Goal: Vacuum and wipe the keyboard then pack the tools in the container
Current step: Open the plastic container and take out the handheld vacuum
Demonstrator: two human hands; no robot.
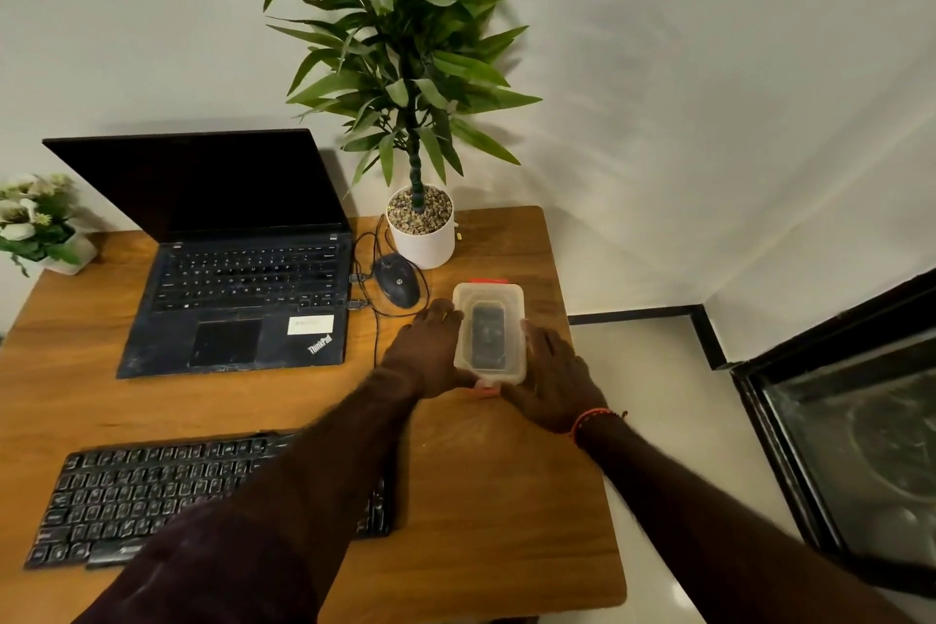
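A translucent plastic container [489, 333] with its lid on stands on the right part of the wooden bench [486, 497]. Its long axis runs away from the person, from the near edge toward the wall, a little tilted to the left at the far end. A red clip shows at the far short side and another one at the near short side. Through the lid a dark oblong object is visible inside, lying along the same axis; what it is exactly, I cannot tell.

Both hands hold the container by its long sides. The left hand [428, 352] lies flat against the left side, fingers stretched toward the far end. The right hand [549, 378] presses the right side and the near corner, and a red bracelet [590, 421] is around this wrist.

The black keyboard [152, 497] lies at the near left of the bench, its long axis going left to right, and the left forearm covers its right part. Behind it an open black ThinkPad laptop [238, 269] stands with a dark screen. A black wired mouse [397, 286] lies between the laptop and the container, close to the left hand. A green plant in a white pot [423, 238] stands behind the mouse, and white flowers [30, 218] are at the far left corner.
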